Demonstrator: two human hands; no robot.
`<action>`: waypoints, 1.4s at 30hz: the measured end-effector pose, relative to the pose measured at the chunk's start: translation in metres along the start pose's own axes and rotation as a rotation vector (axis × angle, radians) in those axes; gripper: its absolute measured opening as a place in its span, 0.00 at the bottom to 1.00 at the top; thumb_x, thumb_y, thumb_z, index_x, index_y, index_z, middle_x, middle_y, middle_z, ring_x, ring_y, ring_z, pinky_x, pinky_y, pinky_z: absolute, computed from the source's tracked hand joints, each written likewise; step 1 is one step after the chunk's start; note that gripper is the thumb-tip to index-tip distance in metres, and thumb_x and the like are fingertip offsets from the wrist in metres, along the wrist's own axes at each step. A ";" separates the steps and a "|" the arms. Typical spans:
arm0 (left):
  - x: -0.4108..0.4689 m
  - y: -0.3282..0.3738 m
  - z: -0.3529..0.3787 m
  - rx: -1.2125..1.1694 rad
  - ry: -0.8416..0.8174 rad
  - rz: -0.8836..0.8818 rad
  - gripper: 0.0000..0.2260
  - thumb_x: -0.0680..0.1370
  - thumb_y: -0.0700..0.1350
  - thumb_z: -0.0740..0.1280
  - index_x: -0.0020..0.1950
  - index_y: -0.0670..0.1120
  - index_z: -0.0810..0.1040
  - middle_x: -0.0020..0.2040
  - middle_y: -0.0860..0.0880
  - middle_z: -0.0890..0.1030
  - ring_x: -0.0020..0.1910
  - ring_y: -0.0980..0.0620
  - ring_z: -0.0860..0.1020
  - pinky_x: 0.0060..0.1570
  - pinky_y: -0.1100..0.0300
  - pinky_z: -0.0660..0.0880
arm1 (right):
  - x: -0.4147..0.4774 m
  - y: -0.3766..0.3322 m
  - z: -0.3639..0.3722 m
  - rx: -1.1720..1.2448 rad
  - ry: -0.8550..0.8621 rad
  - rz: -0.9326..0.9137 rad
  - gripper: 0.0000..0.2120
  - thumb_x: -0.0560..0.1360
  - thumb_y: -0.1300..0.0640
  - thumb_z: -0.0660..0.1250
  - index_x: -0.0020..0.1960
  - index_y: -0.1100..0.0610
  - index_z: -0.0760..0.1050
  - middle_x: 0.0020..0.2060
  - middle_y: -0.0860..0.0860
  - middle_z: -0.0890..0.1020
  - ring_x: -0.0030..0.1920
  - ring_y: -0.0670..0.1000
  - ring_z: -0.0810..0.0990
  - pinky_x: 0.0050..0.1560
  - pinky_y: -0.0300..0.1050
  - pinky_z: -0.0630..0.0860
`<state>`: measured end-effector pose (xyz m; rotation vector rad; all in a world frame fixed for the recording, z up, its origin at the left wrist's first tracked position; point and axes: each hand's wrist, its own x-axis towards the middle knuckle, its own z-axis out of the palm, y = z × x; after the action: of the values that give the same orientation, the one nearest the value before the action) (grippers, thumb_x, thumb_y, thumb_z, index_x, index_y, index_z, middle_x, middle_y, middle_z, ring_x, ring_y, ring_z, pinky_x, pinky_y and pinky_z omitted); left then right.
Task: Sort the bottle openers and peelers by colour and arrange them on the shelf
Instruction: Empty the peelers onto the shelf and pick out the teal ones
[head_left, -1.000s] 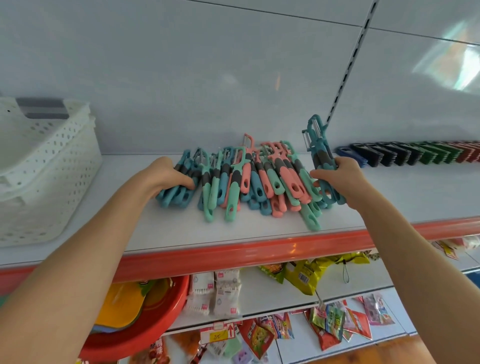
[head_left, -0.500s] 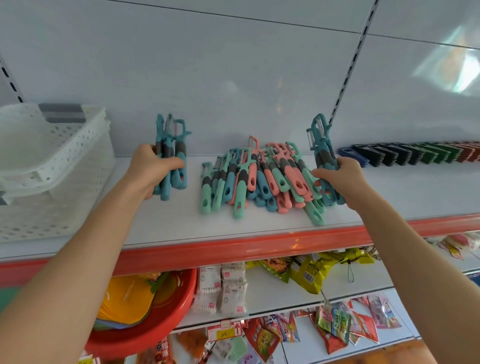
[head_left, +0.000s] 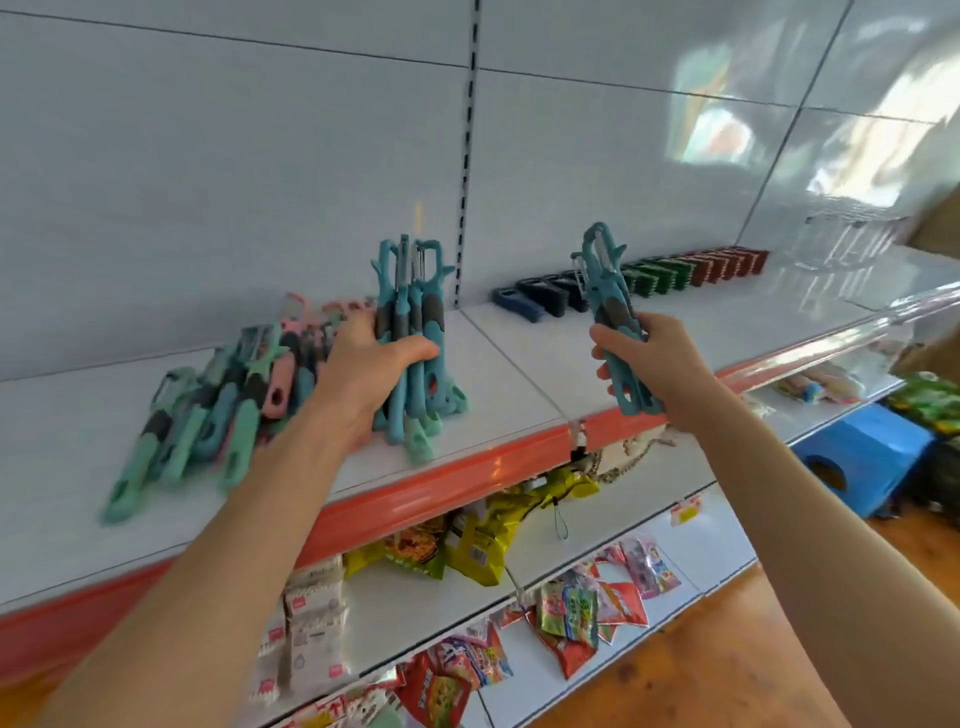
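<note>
- Left hand (head_left: 363, 364) curled tight round a bunch of teal peelers (head_left: 410, 312); bunch upright, lower ends down on the shelf (head_left: 519, 364).
- Right hand (head_left: 649, 358) clamped on a smaller teal bundle (head_left: 610, 296), heads tilted toward 11 o'clock, held off the shelf over its front edge.
- Mixed pile (head_left: 223, 400) of mint, teal and pink peelers lies on the shelf at 9 o'clock of the left hand; blurred.
- Row of bottle openers (head_left: 649, 275) along the shelf's back, at 1 o'clock of the right hand: blue, black, green, red.

Your left hand (head_left: 363, 374) hides the grips of its teal bundle (head_left: 410, 291), your right hand (head_left: 654, 358) those of its peelers (head_left: 605, 280); the loose pile (head_left: 223, 410) at left is too blurred to count.
</note>
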<state>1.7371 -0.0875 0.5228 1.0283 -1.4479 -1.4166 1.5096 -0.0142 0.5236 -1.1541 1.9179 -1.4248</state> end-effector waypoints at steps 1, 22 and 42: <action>0.005 -0.003 0.024 -0.015 -0.023 -0.005 0.06 0.73 0.35 0.66 0.48 0.42 0.74 0.39 0.42 0.79 0.31 0.49 0.79 0.27 0.59 0.77 | 0.001 0.007 -0.021 -0.001 0.021 0.006 0.07 0.75 0.57 0.66 0.51 0.59 0.71 0.37 0.52 0.78 0.32 0.48 0.77 0.27 0.34 0.77; 0.079 -0.027 0.428 -0.104 -0.298 -0.058 0.03 0.73 0.33 0.64 0.44 0.39 0.71 0.33 0.43 0.73 0.28 0.51 0.74 0.27 0.62 0.73 | 0.119 0.143 -0.329 -0.054 0.172 0.165 0.10 0.76 0.55 0.65 0.50 0.61 0.73 0.36 0.53 0.80 0.31 0.48 0.78 0.29 0.39 0.76; 0.228 -0.054 0.609 -0.081 0.025 -0.194 0.03 0.71 0.35 0.67 0.43 0.39 0.75 0.33 0.46 0.75 0.29 0.53 0.74 0.22 0.69 0.70 | 0.343 0.205 -0.403 -0.119 -0.259 0.291 0.13 0.76 0.53 0.64 0.51 0.64 0.75 0.37 0.54 0.82 0.29 0.46 0.79 0.28 0.38 0.78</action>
<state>1.0871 -0.1186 0.4712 1.1556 -1.2897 -1.5804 0.9454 -0.0713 0.5037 -1.0058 1.9120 -0.9706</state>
